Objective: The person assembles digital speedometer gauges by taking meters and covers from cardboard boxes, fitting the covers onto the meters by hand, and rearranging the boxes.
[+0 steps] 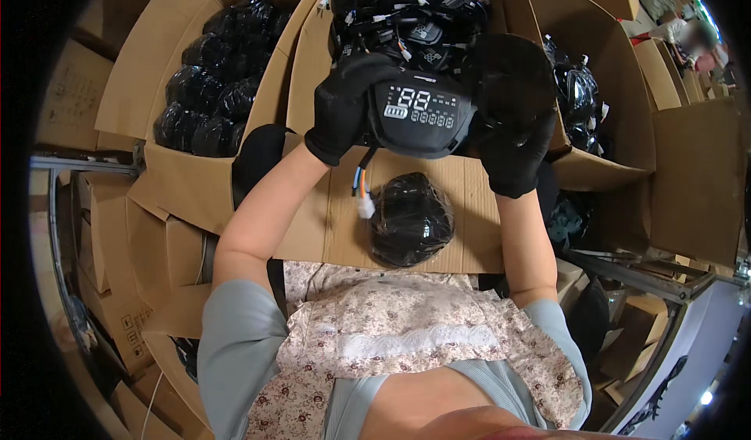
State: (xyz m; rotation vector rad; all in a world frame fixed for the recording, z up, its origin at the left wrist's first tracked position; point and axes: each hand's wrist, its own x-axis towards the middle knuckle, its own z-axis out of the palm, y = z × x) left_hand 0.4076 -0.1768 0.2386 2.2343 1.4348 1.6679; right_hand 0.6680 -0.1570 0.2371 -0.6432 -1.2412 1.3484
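My left hand (344, 105), in a black glove, is closed on the left side of a black digital display unit (422, 119) with white segments showing on its face. A cable with coloured wires and a white plug (365, 205) hangs from the unit. My right hand (512, 158), also gloved, grips a smooth, dark rounded cover (512, 76) just right of the display; its fingers are partly hidden behind it. Below my hands, a black rounded bundle (412, 221) in clear, shiny wrapping lies on a cardboard flap (477, 229) across my lap.
Ahead stands an open carton (309, 68) heaped with black display units and cables. Wrapped black bundles fill a carton (125, 88) on the left, and more sit in the carton (626, 127) on the right. Metal rails (634, 276) flank me. Another person (688, 37) is far right.
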